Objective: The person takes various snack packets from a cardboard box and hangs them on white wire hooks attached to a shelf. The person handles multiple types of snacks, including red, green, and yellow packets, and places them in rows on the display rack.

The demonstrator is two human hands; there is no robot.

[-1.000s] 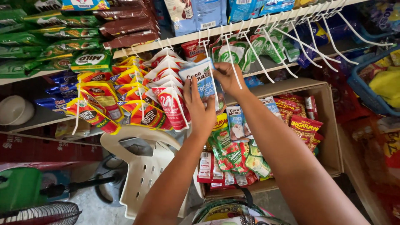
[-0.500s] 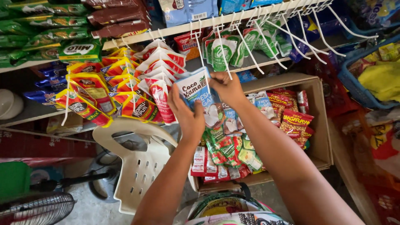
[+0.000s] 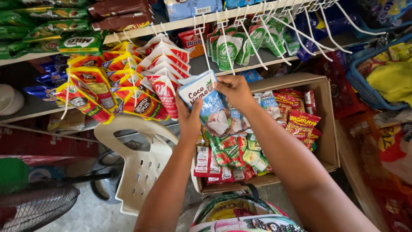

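I have both hands raised in front of the display rack. My left hand (image 3: 189, 120) cups the lower left side of a blue and white pouch (image 3: 210, 107), fingers closed against its edge, while my right hand (image 3: 234, 90) pinches the pouch's top right corner, fingers closed on it. The pouch sits just below a white wire hook (image 3: 201, 41) that juts out from the white rail (image 3: 240, 13) at the far side. I cannot tell whether the pouch's top hole is already on the hook tip; it looks just short of it, so I judge the hanging not yet finished.

To the left, red and white sachets (image 3: 165, 73) and orange and yellow sachets (image 3: 107, 86) already hang in full bunches, and to the right green and white packets (image 3: 227, 49) hang on their hooks. Several hooks farther right are bare. Below my hands, a cardboard box (image 3: 326, 129) holds many more packets, so plenty of stock seems left. A white plastic chair (image 3: 137, 163) stands near, left of the box.
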